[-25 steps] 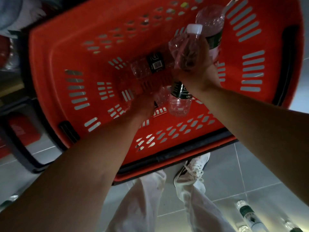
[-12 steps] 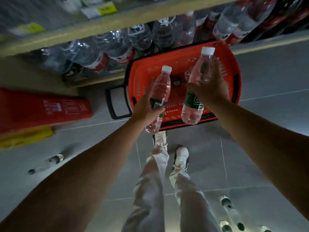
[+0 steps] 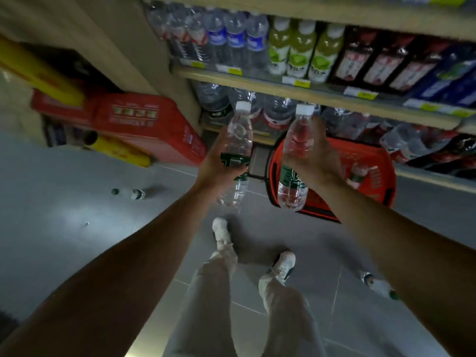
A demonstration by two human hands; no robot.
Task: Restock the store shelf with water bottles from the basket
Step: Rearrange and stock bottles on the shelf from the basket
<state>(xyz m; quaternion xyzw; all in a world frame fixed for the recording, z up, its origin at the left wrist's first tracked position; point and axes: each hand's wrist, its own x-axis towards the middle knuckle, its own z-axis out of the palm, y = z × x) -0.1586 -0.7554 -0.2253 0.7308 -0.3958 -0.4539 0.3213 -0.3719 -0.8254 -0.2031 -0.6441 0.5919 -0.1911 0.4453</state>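
Two stocked shelf tiers (image 3: 322, 92) of bottled drinks, one red basket (image 3: 371, 161) on the floor below, and two upright white-capped water bottles raised before the lower tier, left bottle (image 3: 238, 140) gripped by left hand (image 3: 219, 166), right bottle (image 3: 298, 140) gripped by right hand (image 3: 319, 158).

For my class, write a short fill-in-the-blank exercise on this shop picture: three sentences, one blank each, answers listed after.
1. Each hand grips one water bottle: the left hand and the right hand together hold ____ bottles.
2. The caps of the left bottle and the right bottle are ____ in colour.
3. The basket on the floor is ____ in colour.

Missing words: two; white; red
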